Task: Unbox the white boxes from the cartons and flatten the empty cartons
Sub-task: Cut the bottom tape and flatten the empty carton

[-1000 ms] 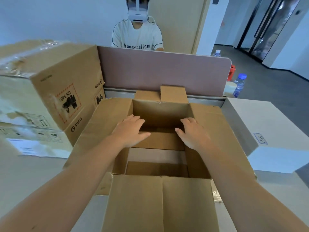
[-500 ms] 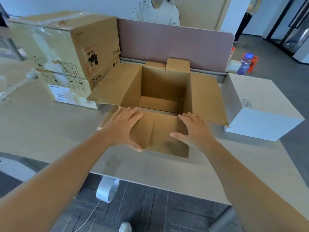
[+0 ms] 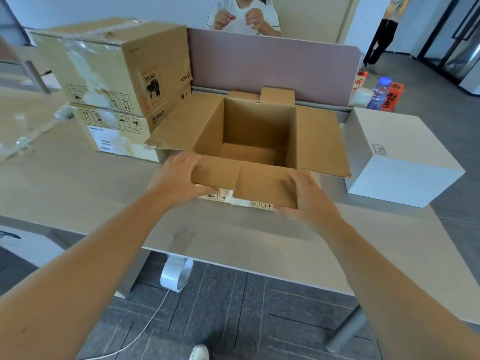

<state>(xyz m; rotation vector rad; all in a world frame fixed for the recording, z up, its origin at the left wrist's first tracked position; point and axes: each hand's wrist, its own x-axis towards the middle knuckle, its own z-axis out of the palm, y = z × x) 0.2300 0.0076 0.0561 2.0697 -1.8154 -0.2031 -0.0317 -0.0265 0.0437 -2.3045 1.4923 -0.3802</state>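
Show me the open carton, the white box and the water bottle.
open carton (image 3: 259,126), head view, inner back wall.
white box (image 3: 394,136), head view, top face.
water bottle (image 3: 378,93), head view, clear body.

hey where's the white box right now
In the head view the white box sits on the desk at the right, just beside the open carton's right flap, clear of both hands.

An open, empty brown carton (image 3: 259,131) stands upright just left of a closed white box (image 3: 400,157).

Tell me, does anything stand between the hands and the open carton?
Nothing visible does. The left hand and right hand already hold the near flap of the open carton, one at each end.
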